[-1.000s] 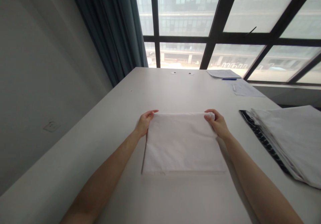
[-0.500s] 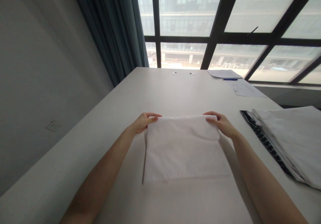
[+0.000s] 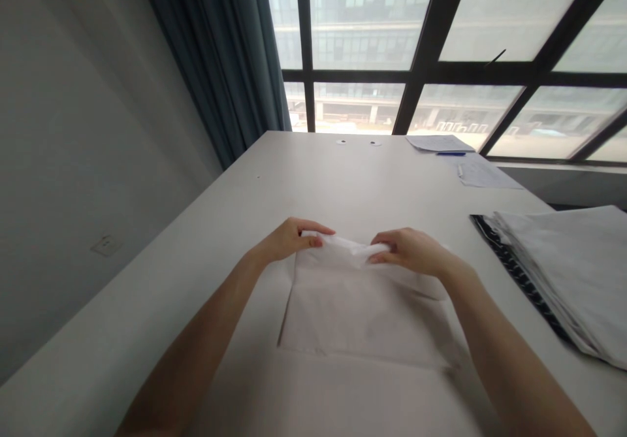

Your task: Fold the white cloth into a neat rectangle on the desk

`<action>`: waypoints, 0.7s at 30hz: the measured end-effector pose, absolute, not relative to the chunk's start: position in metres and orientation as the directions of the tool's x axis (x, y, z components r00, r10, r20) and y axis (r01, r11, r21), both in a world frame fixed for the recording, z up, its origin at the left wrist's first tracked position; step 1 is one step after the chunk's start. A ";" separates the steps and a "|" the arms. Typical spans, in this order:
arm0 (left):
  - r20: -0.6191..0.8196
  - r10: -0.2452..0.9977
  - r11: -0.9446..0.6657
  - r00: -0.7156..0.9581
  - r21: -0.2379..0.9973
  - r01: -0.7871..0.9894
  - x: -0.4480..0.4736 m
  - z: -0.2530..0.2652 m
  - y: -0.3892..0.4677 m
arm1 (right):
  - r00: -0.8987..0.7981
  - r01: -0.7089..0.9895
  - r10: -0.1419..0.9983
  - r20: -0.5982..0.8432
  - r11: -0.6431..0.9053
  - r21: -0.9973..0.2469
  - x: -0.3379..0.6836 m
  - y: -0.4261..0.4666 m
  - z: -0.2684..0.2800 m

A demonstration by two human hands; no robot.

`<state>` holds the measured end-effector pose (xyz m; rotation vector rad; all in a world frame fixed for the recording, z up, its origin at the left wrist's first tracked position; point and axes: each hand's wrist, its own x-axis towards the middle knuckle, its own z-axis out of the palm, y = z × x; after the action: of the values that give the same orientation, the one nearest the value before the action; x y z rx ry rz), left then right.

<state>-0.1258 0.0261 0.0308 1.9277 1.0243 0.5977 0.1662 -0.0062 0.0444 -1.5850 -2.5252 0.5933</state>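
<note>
A white folded cloth (image 3: 362,313) lies on the white table in front of me, its far edge raised and bunched. My left hand (image 3: 296,238) pinches that far edge near its left corner, thumb on the near side and fingers behind. My right hand (image 3: 404,251) grips the same edge right of the middle, thumb and fingers closed on the fabric. Between the two hands the edge sags and wrinkles. The right part of the cloth lies in shadow beneath my right wrist.
A stack of white cloths (image 3: 578,274) with a black patterned piece at its left side lies on the right of the table (image 3: 313,189). Papers (image 3: 441,143) and a blue pen (image 3: 451,154) are at the far right. Window, curtain (image 3: 230,58) and wall surround the table.
My right hand has moved left along the cloth's far edge, away from the right corner. My left hand has shifted slightly right. The edge, straight before, is now bunched and sagging.
</note>
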 end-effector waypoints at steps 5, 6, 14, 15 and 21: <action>-0.084 0.802 -0.437 0.592 0.594 0.675 -0.117 0.055 0.008 | -0.519 0.834 0.853 -0.049 0.493 -0.249 0.150 -0.008 0.035; -0.073 0.815 -0.476 0.575 0.480 0.737 -0.112 0.057 0.003 | -0.539 0.823 0.842 -0.029 0.519 -0.233 0.149 -0.009 0.033; 0.088 0.813 -0.578 0.575 0.015 0.816 -0.088 0.038 -0.003 | -0.577 0.805 0.809 0.117 0.587 -0.085 0.145 -0.009 0.024; 0.105 0.812 -0.578 0.574 0.004 0.816 -0.088 0.034 0.000 | -0.565 0.815 0.815 0.127 0.575 -0.067 0.146 -0.008 0.022; 0.170 0.819 -0.546 0.548 -0.058 0.836 -0.090 0.010 0.017 | -0.464 0.885 0.877 0.123 0.464 0.030 0.156 0.000 0.013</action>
<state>-0.0899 0.0173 0.0101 2.8782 1.5476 0.2008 0.1565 -0.0001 0.0132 -1.5750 -2.6104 -0.1359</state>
